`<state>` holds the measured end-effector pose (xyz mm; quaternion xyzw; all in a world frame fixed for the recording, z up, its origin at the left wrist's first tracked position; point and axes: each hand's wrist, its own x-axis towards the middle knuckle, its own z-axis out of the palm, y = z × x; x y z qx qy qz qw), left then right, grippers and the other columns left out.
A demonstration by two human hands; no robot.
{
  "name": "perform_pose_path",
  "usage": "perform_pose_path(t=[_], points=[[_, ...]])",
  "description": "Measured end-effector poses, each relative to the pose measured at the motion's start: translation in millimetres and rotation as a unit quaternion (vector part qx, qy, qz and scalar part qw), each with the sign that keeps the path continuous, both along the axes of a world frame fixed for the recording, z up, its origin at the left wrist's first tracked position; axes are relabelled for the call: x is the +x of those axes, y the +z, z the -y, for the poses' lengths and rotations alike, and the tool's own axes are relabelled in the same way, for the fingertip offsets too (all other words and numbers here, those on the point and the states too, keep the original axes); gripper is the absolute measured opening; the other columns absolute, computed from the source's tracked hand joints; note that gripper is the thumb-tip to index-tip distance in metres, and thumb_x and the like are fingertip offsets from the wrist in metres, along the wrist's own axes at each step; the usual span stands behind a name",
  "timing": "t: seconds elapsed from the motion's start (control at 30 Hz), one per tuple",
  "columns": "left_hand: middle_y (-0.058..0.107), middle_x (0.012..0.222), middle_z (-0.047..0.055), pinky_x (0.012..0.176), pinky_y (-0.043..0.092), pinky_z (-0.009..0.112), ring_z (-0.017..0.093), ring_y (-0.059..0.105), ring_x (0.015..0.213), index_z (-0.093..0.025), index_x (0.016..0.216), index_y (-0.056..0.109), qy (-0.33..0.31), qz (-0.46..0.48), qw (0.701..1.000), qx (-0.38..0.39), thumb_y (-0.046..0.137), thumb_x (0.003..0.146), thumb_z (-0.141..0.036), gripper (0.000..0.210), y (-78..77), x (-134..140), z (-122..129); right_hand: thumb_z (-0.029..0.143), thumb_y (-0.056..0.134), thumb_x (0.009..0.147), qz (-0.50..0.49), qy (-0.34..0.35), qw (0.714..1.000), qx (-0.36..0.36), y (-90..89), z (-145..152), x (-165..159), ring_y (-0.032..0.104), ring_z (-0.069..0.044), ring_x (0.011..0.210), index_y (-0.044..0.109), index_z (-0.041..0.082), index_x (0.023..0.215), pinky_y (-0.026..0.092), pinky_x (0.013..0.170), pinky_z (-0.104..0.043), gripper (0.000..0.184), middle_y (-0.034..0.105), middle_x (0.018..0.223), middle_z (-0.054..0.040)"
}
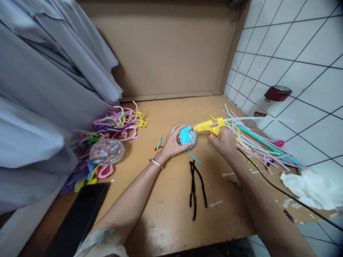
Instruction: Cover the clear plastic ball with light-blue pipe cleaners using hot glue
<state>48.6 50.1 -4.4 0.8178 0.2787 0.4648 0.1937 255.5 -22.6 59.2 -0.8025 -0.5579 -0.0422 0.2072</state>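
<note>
My left hand (pixel 173 141) is wrapped round a small clear, rounded object (pixel 193 137) near the middle of the table. Rows of blue pipe cleaner (pixel 184 136) cover part of it, and a loose blue end (pixel 195 157) trails onto the tabletop. In my right hand (pixel 225 142) is a yellow glue gun (pixel 210 125), its nozzle touching or almost touching the blue rows. A long translucent glue stick (pixel 243 118) sticks out of the gun's back. Black pipe cleaner pieces (pixel 193 189) lie in front of the hands.
Tangled coloured pipe cleaners (pixel 120 123) and a crumpled clear plastic object (pixel 107 151) lie left, near a black phone (pixel 80 217). Straight pipe cleaners (pixel 262 144), white tissue (pixel 313 187) and a red-lidded jar (pixel 278 93) are right. The gun's black cord (pixel 278 187) crosses the right side.
</note>
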Motion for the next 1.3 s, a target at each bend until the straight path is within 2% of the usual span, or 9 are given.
perform_pose_path(t=[0.17, 0.47, 1.1, 1.3], points=[[0.059, 0.134, 0.014, 0.109, 0.046, 0.052, 0.031, 0.056, 0.127, -0.021, 0.132, 0.052, 0.0, -0.005, 1.0, -0.001, 0.078, 0.073, -0.047, 0.07, 0.5, -0.8, 0.0, 0.036, 0.056, 0.079, 0.004, 0.02, 1.0, 0.005, 0.0, 0.2, 3.0, 0.061, -0.027, 0.068, 0.067, 0.014, 0.088, 0.035, 0.058, -0.032, 0.026, 0.068, 0.073, -0.0135], [0.059, 0.134, 0.014, 0.108, 0.047, 0.052, 0.031, 0.057, 0.126, -0.02, 0.132, 0.052, 0.011, -0.014, 1.0, 0.003, 0.078, 0.073, -0.049, 0.07, 0.9, -0.7, -0.1, 0.035, 0.057, 0.081, -0.008, 0.002, 1.0, -0.011, 3.3, 1.4, 0.6, 0.064, -0.029, 0.074, 0.067, 0.011, 0.096, 0.037, 0.061, -0.033, 0.03, 0.07, 0.081, -0.0166], [0.059, 0.134, 0.013, 0.108, 0.047, 0.053, 0.031, 0.057, 0.126, -0.022, 0.133, 0.052, 0.009, -0.017, 1.0, 0.005, 0.079, 0.073, -0.049, 0.071, -0.4, -1.5, -1.4, 0.038, 0.053, 0.077, -0.008, 0.027, 0.999, 0.027, -5.7, -3.4, 6.0, 0.058, -0.026, 0.064, 0.067, 0.014, 0.09, 0.035, 0.056, -0.032, 0.03, 0.067, 0.069, -0.012], [0.059, 0.133, 0.014, 0.108, 0.048, 0.051, 0.031, 0.057, 0.126, -0.021, 0.132, 0.052, 0.005, -0.007, 1.0, 0.006, 0.078, 0.074, -0.049, 0.07, 0.6, -1.2, -0.2, 0.037, 0.053, 0.077, -0.009, 0.019, 1.0, 0.004, -1.9, -2.6, 4.8, 0.059, -0.026, 0.065, 0.067, 0.014, 0.09, 0.035, 0.057, -0.032, 0.03, 0.067, 0.07, -0.0127]])
